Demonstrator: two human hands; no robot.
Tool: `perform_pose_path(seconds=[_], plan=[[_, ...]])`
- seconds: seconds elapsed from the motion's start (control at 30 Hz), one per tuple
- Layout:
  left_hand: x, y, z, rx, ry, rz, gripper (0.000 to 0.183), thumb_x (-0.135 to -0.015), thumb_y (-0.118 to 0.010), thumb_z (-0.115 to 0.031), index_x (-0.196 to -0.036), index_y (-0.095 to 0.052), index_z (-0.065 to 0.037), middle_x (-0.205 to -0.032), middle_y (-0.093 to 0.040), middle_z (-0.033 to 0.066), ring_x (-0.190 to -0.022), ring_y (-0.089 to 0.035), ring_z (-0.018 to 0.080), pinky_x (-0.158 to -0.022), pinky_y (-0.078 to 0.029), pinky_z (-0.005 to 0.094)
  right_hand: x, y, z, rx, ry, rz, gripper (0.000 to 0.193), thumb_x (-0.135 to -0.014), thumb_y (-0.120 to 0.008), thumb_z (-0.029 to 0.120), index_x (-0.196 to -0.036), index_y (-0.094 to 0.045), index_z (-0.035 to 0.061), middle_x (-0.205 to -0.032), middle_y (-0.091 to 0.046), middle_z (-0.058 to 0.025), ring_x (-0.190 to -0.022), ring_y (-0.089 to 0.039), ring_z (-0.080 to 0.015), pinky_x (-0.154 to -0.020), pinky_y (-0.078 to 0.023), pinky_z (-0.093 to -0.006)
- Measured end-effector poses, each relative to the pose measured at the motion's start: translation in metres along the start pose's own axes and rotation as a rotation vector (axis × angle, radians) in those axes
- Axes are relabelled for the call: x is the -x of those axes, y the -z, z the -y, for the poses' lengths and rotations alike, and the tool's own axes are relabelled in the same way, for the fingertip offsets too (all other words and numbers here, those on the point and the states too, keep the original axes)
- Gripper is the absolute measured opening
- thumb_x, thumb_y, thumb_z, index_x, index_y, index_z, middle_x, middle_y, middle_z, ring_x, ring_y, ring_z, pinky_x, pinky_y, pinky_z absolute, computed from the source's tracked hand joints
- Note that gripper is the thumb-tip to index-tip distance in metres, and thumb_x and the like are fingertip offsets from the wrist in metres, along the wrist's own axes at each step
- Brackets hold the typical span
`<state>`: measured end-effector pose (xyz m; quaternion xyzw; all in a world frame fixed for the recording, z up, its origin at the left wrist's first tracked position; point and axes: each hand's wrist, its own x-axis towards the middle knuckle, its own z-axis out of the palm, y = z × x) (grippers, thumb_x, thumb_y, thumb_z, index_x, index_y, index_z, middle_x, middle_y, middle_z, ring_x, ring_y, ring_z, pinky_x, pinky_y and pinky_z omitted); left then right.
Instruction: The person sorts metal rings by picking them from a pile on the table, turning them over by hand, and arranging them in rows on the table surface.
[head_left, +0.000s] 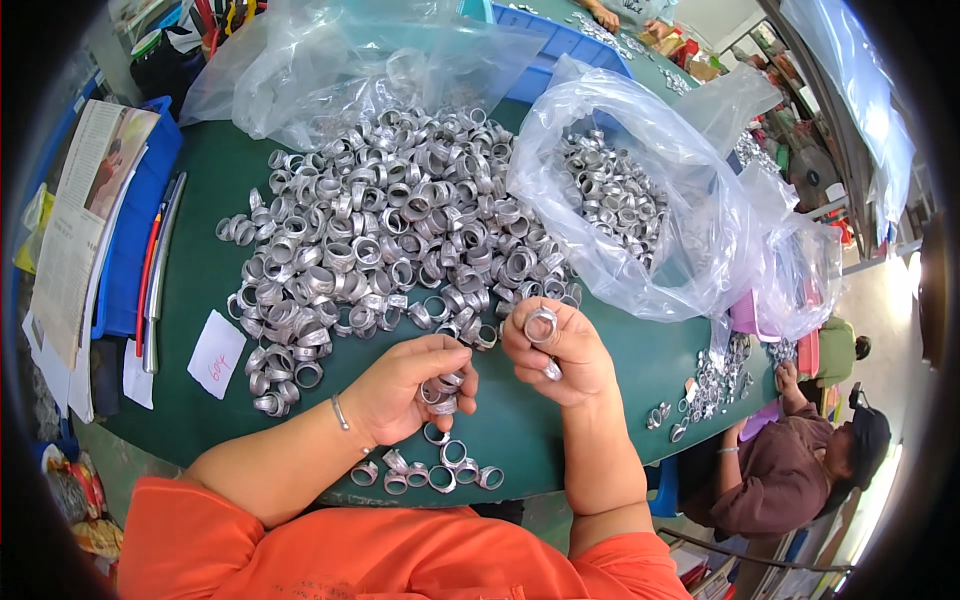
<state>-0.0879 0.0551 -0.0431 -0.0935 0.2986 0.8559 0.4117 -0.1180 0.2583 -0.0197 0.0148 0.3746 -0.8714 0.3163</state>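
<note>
My left hand (412,385) is curled around several silver metal rings (440,392), its fingers closed over them. In my right hand (568,352) a single ring (540,325) is pinched upright between thumb and fingers, and another shiny piece shows lower against the curled fingers. Just beyond both hands spreads a large heap of similar rings (390,215) on the green tabletop (215,160). A small group of loose rings (442,478) lies near the table's front edge, below my left hand.
A clear plastic bag (690,270) holding more rings stands right of the heap; another clear bag (350,60) lies behind it. Left are a blue bin (130,240), pens and a paper slip (216,354). At right, a person (780,465) sits by scattered metal pieces (720,385).
</note>
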Motion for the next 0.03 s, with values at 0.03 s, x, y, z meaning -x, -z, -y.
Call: perform_pose_path(seconds=[0.03], plan=[[-0.0002, -0.0004, -0.0001, -0.001, 0.001, 0.001, 0.017, -0.089, -0.048, -0.022, -0.086, -0.05, -0.005, -0.078, -0.057, 0.0107, -0.066, -0.06, 0.0203, -0.044, -0.048, 0.0275, 0.0005, 0.0019, 0.0001, -0.009, -0.028, 0.026, 0.018, -0.081, -0.062, 0.013, -0.092, -0.054, 0.0015, -0.076, -0.05, -0.0063, -0.05, -0.038, -0.0062, -0.04, -0.026, -0.0155]])
